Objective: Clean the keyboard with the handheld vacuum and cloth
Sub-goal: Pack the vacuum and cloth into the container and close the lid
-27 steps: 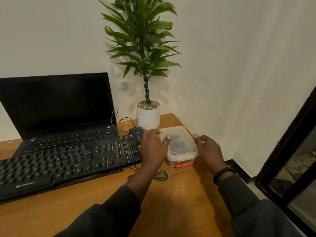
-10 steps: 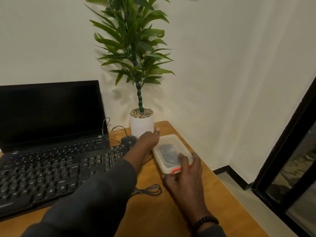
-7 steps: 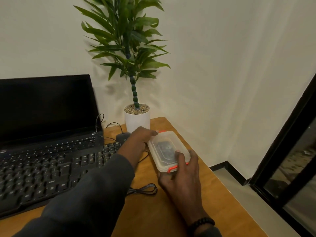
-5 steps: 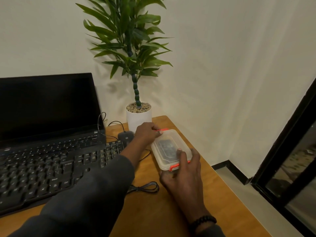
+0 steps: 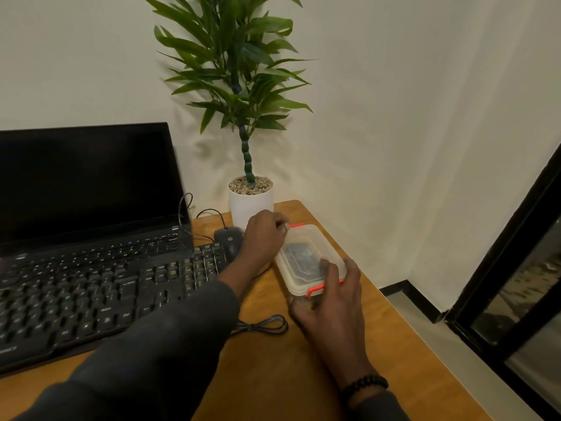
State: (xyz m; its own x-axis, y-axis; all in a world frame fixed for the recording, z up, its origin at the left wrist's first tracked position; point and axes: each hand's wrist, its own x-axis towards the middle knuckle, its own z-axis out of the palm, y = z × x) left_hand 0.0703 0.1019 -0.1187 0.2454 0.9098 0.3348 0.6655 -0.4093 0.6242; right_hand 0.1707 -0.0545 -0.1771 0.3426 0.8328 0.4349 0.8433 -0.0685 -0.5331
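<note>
Opening the lidded box [image 5: 309,262] at the desk's [image 5: 273,375] far right corner, beside the keyboard [image 5: 106,287]. Left hand [image 5: 264,235] curled on the far clip, right hand [image 5: 331,305] gripping the near end. Next: unclip, lift lid, likely to reach the cleaning gear; contents unclear.

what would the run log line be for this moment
phase: opening box | left hand: at far orange clip | right hand: holding near end of clear plastic lidded box | lid: on | black external keyboard: untouched

Translucent plastic box [image 5: 306,262], wooden desk [image 5: 273,375]
</note>
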